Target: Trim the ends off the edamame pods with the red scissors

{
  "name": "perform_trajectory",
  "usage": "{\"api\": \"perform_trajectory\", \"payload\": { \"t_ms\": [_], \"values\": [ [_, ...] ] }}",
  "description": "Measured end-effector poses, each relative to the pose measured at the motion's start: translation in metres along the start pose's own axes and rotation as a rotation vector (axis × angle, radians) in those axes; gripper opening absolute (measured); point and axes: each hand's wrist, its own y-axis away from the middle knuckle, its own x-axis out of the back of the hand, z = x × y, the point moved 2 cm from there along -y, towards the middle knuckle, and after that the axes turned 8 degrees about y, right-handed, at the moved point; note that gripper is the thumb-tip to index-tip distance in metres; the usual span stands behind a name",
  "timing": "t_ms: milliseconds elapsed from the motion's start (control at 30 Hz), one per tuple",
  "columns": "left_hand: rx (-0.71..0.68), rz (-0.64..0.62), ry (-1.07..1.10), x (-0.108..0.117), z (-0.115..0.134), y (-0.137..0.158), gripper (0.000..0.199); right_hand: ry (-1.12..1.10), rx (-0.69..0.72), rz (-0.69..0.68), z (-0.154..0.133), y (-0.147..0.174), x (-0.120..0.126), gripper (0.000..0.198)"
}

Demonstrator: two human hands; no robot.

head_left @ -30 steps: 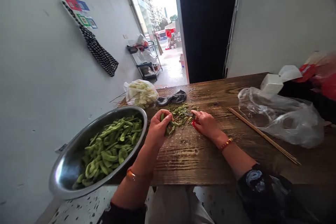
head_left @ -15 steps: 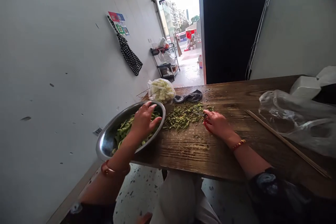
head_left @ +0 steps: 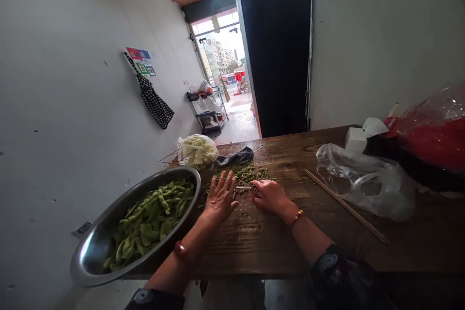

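Observation:
My left hand is open and flat, fingers spread, at the near left edge of a pile of green pod trimmings on the wooden table. It holds nothing. My right hand is closed around a pair of scissors, whose blades point left toward my left hand; the red handles are mostly hidden by my fingers. Left of my hands stands a big steel bowl, tilted in view, with many green edamame pods in it.
Behind the pile lie a dark cloth and a bag of cauliflower. To the right are wooden chopsticks, a crumpled clear plastic bag, a white box and a red bag. A wall borders the left side.
My left hand has left the bowl and come right, down to the trimmings. My right hand still holds the scissors, now closer to the left hand. The view has shifted right and up.

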Motion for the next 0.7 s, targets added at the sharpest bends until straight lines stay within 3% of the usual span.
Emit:
{"api": "perform_trajectory", "payload": {
  "t_ms": [67, 133, 233, 367, 467, 533, 700],
  "values": [
    [0.115, 0.113, 0.029, 0.010, -0.017, 0.008, 0.058, -0.032, -0.031, 0.000, 0.001, -0.001, 0.000, 0.038],
    [0.160, 0.168, 0.170, 0.015, -0.020, 0.017, 0.049, -0.066, -0.067, 0.004, 0.003, -0.002, -0.003, 0.042],
    [0.175, 0.126, 0.541, 0.006, 0.004, 0.023, 0.044, -0.214, -0.119, 0.038, 0.007, -0.003, -0.009, 0.051],
    [0.357, 0.040, 1.239, -0.017, 0.048, 0.009, 0.045, -0.541, -0.148, 0.108, 0.012, -0.004, -0.018, 0.067],
    [0.459, 0.037, 1.648, -0.027, 0.065, -0.011, 0.050, -0.567, -0.117, 0.121, 0.011, -0.002, -0.021, 0.071],
    [0.518, 0.064, 1.743, -0.032, 0.067, -0.021, 0.050, -0.545, -0.088, 0.122, 0.008, -0.001, -0.020, 0.071],
    [0.538, 0.039, 1.736, -0.037, 0.051, -0.032, 0.045, -0.475, -0.032, 0.116, 0.000, 0.000, -0.017, 0.068]
  ]
}}
